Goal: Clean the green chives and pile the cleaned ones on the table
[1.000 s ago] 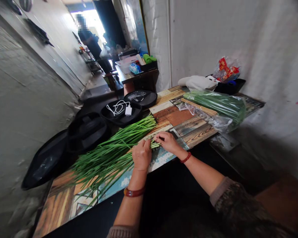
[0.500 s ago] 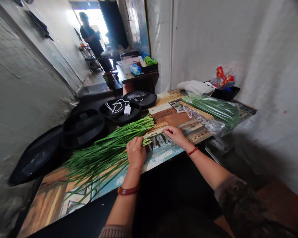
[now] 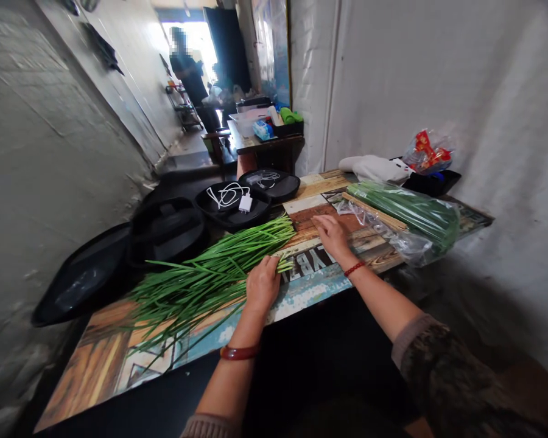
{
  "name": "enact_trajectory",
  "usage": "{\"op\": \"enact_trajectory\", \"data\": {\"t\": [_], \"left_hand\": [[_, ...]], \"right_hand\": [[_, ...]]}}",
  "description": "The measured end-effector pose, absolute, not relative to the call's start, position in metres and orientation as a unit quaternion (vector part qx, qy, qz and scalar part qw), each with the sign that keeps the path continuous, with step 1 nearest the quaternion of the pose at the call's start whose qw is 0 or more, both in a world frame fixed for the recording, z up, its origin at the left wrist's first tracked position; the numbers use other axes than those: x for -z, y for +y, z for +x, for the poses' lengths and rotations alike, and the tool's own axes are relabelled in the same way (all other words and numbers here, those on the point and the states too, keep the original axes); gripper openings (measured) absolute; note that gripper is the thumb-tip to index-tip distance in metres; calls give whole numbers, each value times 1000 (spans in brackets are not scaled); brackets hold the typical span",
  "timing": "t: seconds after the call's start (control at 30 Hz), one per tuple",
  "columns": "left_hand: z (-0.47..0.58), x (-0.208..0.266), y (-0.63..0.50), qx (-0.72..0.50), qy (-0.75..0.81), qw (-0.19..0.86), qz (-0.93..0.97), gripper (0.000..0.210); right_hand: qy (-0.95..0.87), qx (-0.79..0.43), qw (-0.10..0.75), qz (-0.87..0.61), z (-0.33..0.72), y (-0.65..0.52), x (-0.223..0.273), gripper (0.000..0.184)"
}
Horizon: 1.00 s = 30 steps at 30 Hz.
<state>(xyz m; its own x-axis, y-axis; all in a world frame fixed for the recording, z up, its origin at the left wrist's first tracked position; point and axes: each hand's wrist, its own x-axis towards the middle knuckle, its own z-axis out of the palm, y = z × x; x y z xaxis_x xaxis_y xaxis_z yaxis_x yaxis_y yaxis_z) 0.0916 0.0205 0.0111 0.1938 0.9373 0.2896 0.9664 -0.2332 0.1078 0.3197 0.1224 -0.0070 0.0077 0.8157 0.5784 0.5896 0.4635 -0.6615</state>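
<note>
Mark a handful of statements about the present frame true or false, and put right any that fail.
1. The left hand is closed around green stalks, their pale ends poking out past it. True.
2. The charger and its cable are white. True.
3. The right hand is gripping the charger. False: it is over the table, well apart from the charger.
4. A red bead bracelet circles the right wrist. True.
5. In the picture, the bagged stalks lie to the left of the left hand. False: they lie to its right, beyond the right hand too.
</note>
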Motion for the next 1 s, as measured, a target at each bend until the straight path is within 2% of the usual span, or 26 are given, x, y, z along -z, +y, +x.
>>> {"op": "enact_trajectory", "data": {"t": [0.13,0.27,0.43,0.63,0.9,1.0], "left_hand": [[93,-12,23,138,-623,46,-768,29],[93,-13,23,152,-629,28,-762,32],[94,-15,23,156,-635,17,-757,32],[93,-14,27,178,-627,16,-758,32],[93,-11,27,202,-619,5,-759,29],[92,-12,27,207,-617,5,-759,29]], "right_hand": [[-678,-167,547,-463,301,136,-4,22],[-647,-230,558,-467,279,137,-2,24],[-618,-217,577,-487,281,138,8,16],[-642,-152,568,-493,295,138,3,14],[-704,-303,478,-429,287,131,4,11],[-692,-363,476,-404,287,131,6,11]]}}
